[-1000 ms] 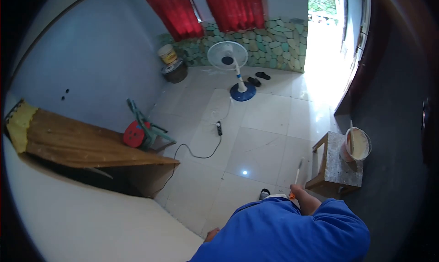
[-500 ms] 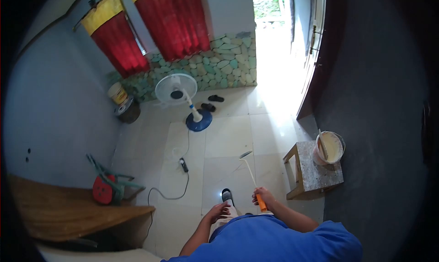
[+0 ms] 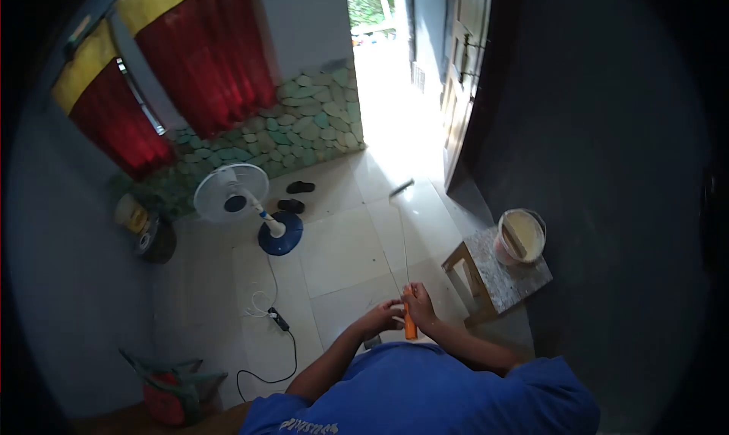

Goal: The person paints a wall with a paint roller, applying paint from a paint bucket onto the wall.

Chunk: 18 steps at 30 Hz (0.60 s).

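In the head view my right hand (image 3: pixel 421 307) is wrapped round the orange handle of a paint roller (image 3: pixel 410 325), held upright in front of my body. Its thin frame runs away from me to a dark, narrow roller head (image 3: pixel 402 188) over the floor near the doorway. My left hand (image 3: pixel 380 319) is beside the handle, fingers partly spread and their tips right at its left side. To the right, a bucket of cream-coloured paint (image 3: pixel 522 236) with a stick in it rests on a paint-spattered wooden stool (image 3: pixel 505 275).
A pedestal fan (image 3: pixel 281 234) stands left of centre, with dark slippers (image 3: pixel 291 206) near its base. Its cord leads to a power strip (image 3: pixel 279 319) on the tiled floor. An open door (image 3: pixel 465 78) is ahead. A red and green chair (image 3: pixel 168 389) sits at lower left, stacked buckets (image 3: pixel 148 226) farther back.
The roller has come up in front of me, its head swung farther out toward the doorway. My left hand has moved from near my leg to the handle. The view has turned right.
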Tool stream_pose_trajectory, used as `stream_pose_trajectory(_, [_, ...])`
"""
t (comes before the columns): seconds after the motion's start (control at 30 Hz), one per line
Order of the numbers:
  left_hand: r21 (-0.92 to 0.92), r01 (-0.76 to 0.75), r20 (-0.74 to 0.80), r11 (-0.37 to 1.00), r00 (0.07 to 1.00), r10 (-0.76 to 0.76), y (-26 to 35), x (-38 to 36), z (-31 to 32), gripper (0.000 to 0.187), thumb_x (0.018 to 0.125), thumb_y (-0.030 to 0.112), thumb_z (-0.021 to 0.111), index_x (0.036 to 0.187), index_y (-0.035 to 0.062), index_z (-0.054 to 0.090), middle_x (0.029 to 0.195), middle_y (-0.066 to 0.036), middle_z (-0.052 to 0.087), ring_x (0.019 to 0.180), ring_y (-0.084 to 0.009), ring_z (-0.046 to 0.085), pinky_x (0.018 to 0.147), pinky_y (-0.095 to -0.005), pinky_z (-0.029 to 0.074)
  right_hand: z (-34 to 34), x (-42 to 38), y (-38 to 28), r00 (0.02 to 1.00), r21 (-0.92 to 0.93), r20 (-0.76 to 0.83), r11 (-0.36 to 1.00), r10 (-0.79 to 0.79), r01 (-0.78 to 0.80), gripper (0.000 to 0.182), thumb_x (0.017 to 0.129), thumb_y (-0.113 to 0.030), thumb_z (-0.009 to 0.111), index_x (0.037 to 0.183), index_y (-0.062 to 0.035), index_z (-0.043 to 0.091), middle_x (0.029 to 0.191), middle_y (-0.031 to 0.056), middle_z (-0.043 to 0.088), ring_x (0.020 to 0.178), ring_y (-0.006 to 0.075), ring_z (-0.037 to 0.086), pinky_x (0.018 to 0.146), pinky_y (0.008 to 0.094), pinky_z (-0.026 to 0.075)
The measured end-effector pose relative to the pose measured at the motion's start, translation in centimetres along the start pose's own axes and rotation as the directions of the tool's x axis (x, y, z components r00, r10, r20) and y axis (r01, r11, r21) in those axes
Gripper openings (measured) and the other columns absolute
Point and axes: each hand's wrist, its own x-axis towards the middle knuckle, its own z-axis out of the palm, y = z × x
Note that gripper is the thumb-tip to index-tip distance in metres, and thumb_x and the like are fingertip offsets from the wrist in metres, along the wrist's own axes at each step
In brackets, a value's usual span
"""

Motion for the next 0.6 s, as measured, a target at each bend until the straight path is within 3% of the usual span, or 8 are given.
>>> stream_pose_trajectory(0.07, [-0.033, -0.020, 0.066, 0.999, 0.998, 0.023, 1.8, 0.8, -0.2, 0.061, 0.084, 0.014, 0.057, 0.137, 0.0103, 0.027, 0.111, -0.008, 0.055, 0.090, -0.0183, 0.061, 0.087, -0.0348, 0.048, 0.7, 0.6, -0.2, 0.947, -0.007, -0.115, 0.953, -0.300, 0.301, 0.027, 0.086, -0.016, 0.052, 0.105, -0.0006, 0.044, 0.088, 0.0112, 0.054, 0.077, 0.0192, 0.056, 0.068, 0.0298, 0.047])
stream_pose_trajectory(0.1, [-0.020, 0.021, 0.087, 1.000, 0.996, -0.019, 2.2, 1.1, 0.0, 0.061, 0.084, 0.014, 0.057, 0.137, 0.0103, 0.027, 0.111, -0.008, 0.055, 0.090, -0.0183, 0.061, 0.087, -0.0348, 0.048, 0.7, 0.6, -0.4, 0.947, 0.001, -0.158, 0.959, -0.281, 0.285, 0.027, 0.086, -0.016, 0.052, 0.105, -0.0006, 0.044, 0.088, 0.0112, 0.054, 0.077, 0.0192, 0.056, 0.068, 0.0298, 0.047])
stream_pose_trajectory(0.17, [-0.007, -0.034, 0.101, 0.999, 0.994, 0.034, 3.5, 2.4, 0.6, 0.061, 0.083, 0.009, 0.056, 0.137, 0.0112, 0.027, 0.113, -0.007, 0.053, 0.096, -0.0175, 0.058, 0.089, -0.0354, 0.047, 0.3, 0.9, -1.3, 0.894, -0.281, -0.221, 0.903, -0.389, 0.323, 0.031, 0.084, -0.017, 0.052, 0.108, 0.0011, 0.043, 0.097, 0.0145, 0.050, 0.090, 0.0235, 0.052, 0.080, 0.0345, 0.043])
stream_pose_trajectory(0.2, [0.022, 0.006, 0.129, 1.000, 0.992, -0.009, 4.2, 3.1, 0.9, 0.061, 0.083, 0.009, 0.056, 0.137, 0.0112, 0.027, 0.113, -0.007, 0.053, 0.096, -0.0175, 0.058, 0.089, -0.0354, 0.047, -0.1, 1.1, -1.5, 0.883, -0.271, -0.276, 0.912, -0.379, 0.307, 0.031, 0.084, -0.017, 0.052, 0.108, 0.0011, 0.043, 0.097, 0.0145, 0.050, 0.090, 0.0235, 0.052, 0.080, 0.0345, 0.043])
stream_pose_trajectory(0.27, [0.035, -0.008, 0.191, 0.999, 0.982, 0.001, 5.4, 4.5, 1.9, 0.057, 0.082, 0.006, 0.054, 0.135, 0.0106, 0.031, 0.114, -0.006, 0.052, 0.102, -0.0172, 0.055, 0.090, -0.0346, 0.046, -1.5, 1.5, -1.3, 0.850, -0.348, -0.286, 0.875, -0.442, 0.338, 0.035, 0.083, -0.012, 0.052, 0.113, 0.0015, 0.040, 0.107, 0.0141, 0.043, 0.102, 0.0221, 0.046, 0.093, 0.0338, 0.035])
stream_pose_trajectory(0.33, [0.073, 0.065, 0.279, 0.995, 0.957, -0.083, 6.5, 6.6, 2.8, 0.050, 0.082, 0.005, 0.051, 0.129, 0.0095, 0.037, 0.113, -0.006, 0.052, 0.102, -0.0171, 0.055, 0.089, -0.0331, 0.046, -2.3, 1.6, -1.2, 0.827, -0.297, -0.363, 0.895, -0.429, 0.334, 0.036, 0.084, -0.012, 0.050, 0.115, 0.0014, 0.039, 0.111, 0.0141, 0.040, 0.104, 0.0213, 0.045, 0.093, 0.0329, 0.036])
stream_pose_trajectory(0.4, [0.127, 0.125, 0.323, 0.984, 0.933, -0.160, 6.9, 9.2, 3.1, 0.047, 0.078, 0.001, 0.050, 0.123, 0.0073, 0.040, 0.106, -0.005, 0.052, 0.095, -0.0165, 0.056, 0.082, -0.0323, 0.049, -3.5, 2.2, -0.8, 0.819, -0.140, -0.415, 0.918, -0.395, 0.372, 0.036, 0.084, -0.016, 0.049, 0.113, 0.0022, 0.041, 0.108, 0.0174, 0.043, 0.101, 0.0266, 0.046, 0.090, 0.0352, 0.037])
stream_pose_trajectory(0.6, [0.208, 0.277, 0.279, 0.938, 0.902, -0.329, 10.2, 15.1, 7.0, 0.043, 0.080, 0.006, 0.043, 0.122, 0.0129, 0.039, 0.098, -0.007, 0.050, 0.079, -0.0204, 0.056, 0.064, -0.0358, 0.050, -8.6, 3.7, -3.4, 0.865, 0.168, -0.431, 0.919, -0.256, 0.356, 0.034, 0.091, -0.016, 0.045, 0.120, 0.0008, 0.037, 0.108, 0.0093, 0.045, 0.099, 0.0149, 0.046, 0.087, 0.0295, 0.040])
